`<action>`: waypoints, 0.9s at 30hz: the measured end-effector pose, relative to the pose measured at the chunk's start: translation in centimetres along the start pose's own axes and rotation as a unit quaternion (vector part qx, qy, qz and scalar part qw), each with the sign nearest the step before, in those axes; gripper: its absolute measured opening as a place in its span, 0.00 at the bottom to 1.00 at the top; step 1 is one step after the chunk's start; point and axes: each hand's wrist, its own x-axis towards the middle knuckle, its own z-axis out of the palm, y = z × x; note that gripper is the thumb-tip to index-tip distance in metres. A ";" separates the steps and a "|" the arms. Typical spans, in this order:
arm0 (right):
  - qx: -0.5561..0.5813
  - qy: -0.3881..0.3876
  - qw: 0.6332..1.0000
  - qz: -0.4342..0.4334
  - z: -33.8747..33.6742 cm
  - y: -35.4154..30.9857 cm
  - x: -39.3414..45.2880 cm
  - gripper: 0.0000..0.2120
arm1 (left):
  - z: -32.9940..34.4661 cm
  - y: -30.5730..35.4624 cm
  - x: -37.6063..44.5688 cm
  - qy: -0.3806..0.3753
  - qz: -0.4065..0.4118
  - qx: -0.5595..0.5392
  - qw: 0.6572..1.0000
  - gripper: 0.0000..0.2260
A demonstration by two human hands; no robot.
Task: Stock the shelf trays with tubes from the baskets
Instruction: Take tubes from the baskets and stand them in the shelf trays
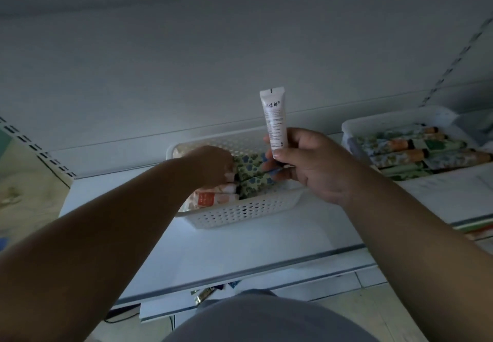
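white tube [274,120], upright above perforated tray [240,212], pinched at cap end by right hand [312,162]; left hand [213,166] inside tray, curled on packed tubes [249,174]; likely light, soft-walled, slick, best gripped near stiff cap.

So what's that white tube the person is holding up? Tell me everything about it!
The white tube is small and slim, and looks like soft plastic. It stands nearly upright, its flat crimped end on top with a small dark mark, and dark printed writing runs down its side. Its lower end is hidden in the right hand, whose thumb and fingers pinch it. It is held in the air above the white basket on the shelf, touching nothing else.
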 end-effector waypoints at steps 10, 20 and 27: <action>-0.056 0.039 0.997 -0.040 -0.9 -0.4 -0.7 0.03 | -2.1 3.0 -4.6 0.211 0.039 -0.076 0.974 0.09; -0.057 0.114 0.984 -0.123 -6.0 -2.4 -6.6 0.04 | -3.5 12.8 -8.8 0.335 0.047 -0.285 0.897 0.13; 0.068 0.162 0.982 -0.071 -17.5 -3.2 -14.6 0.24 | -3.7 26.4 -7.7 0.263 0.109 -0.374 0.883 0.18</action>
